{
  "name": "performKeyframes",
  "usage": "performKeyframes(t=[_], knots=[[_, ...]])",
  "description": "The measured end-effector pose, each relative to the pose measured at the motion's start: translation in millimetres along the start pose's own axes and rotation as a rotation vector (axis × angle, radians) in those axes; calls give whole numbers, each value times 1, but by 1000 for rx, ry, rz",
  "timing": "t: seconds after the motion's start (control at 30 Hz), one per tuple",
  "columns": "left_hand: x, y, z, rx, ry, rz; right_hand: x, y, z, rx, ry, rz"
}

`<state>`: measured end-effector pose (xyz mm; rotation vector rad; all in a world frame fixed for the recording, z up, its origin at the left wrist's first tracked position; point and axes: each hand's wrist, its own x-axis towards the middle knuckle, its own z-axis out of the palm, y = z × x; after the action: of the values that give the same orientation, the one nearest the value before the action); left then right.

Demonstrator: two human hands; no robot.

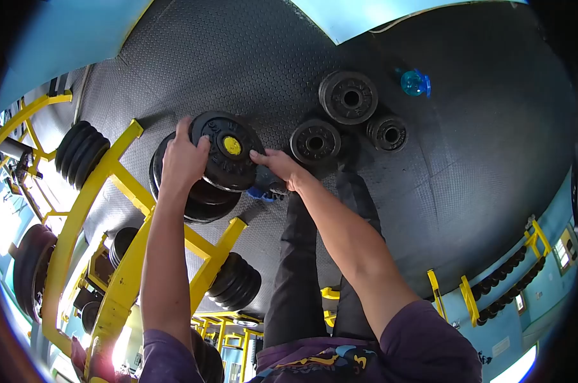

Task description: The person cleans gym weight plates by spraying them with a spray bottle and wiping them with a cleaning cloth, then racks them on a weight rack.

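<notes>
A black weight plate [228, 171] is on a peg of the yellow rack, and the yellow peg end [232, 145] shows through its centre hole. My left hand [185, 156] grips the plate's left rim, thumb on the front face and fingers behind the edge. On the right rim, my right hand [279, 167] holds it with the thumb in front, its other fingers partly hidden. Behind this plate are more black plates [206, 205], mostly covered. Close below my right hand lies a dark and blue item [263, 194] that I cannot make out.
Three groups of plates lie on the black rubber floor: a large stack [348, 97], a medium one [315, 142] and a small one [387, 133]. A blue bottle [415, 83] is beyond them. The yellow rack [121, 281] carries other plates. A dumbbell rack [469, 300] stands by the wall.
</notes>
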<state>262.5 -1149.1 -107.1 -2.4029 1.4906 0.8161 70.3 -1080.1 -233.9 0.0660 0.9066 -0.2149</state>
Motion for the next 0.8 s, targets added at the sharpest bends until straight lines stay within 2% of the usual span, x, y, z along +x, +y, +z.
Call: performKeyframes(t=[0.07, 0.17, 0.43, 0.53, 0.6, 0.63, 0.7, 0.73, 0.8], knots=[[5, 3, -9, 125, -153, -5, 5, 11, 5, -112, 12, 69], [12, -5, -11, 278, -212, 20, 17, 26, 7, -133, 18, 45], [16, -15, -11, 403, -270, 15, 25, 30, 14, -205, 22, 104], [17, -14, -12, 444, -284, -11, 24, 27, 17, -337, 14, 112], [19, -16, -14, 468, -280, -29, 20, 13, 23, -732, 1, 160], [20, -16, -14, 476, -287, -18, 21, 8, 25, -738, -5, 161], [14, -14, -16, 479, -290, -23, 27, 4, 23, -1164, 0, 179], [8, -12, -16, 468, -235, -55, 29, 7, 24, -1170, -10, 185], [-11, -8, -18, 448, -170, -102, 23, 6, 32, -1360, -186, 294]])
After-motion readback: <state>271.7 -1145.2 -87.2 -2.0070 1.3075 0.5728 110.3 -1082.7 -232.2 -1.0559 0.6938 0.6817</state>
